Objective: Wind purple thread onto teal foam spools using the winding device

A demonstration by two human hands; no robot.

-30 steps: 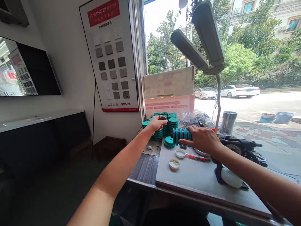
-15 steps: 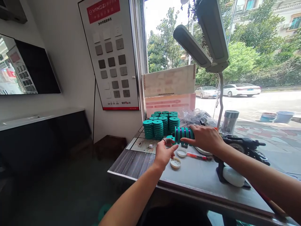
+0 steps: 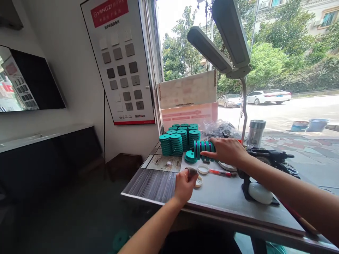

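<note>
My right hand [image 3: 227, 150] is wrapped round the right end of a row of teal discs [image 3: 203, 149] with purple between them, lying sideways over the table. My left hand [image 3: 184, 184] is closed at the left edge of a small round dish [image 3: 198, 181] with tiny pieces in it; a grey-brown covering shows on a finger, and what the fingers hold, if anything, is hidden. Between the hands lie a few flat teal discs [image 3: 190, 157] and a white ring-shaped lid [image 3: 203, 169]. A red pen-like tool [image 3: 219, 172] rests right of the lid.
Stacks of teal spools [image 3: 176, 144] stand at the back left of the table [image 3: 150, 183]. A two-headed lamp [image 3: 244, 106], a clear canister [image 3: 256, 133] and a black machine [image 3: 267, 157] with a white rounded part stand at the right. Plastic bags [image 3: 221, 128] lie by the window.
My left hand has moved down, away from the left end of the disc row, to the small dish, its fingers now closed. My right hand still holds the row. The view has shifted slightly.
</note>
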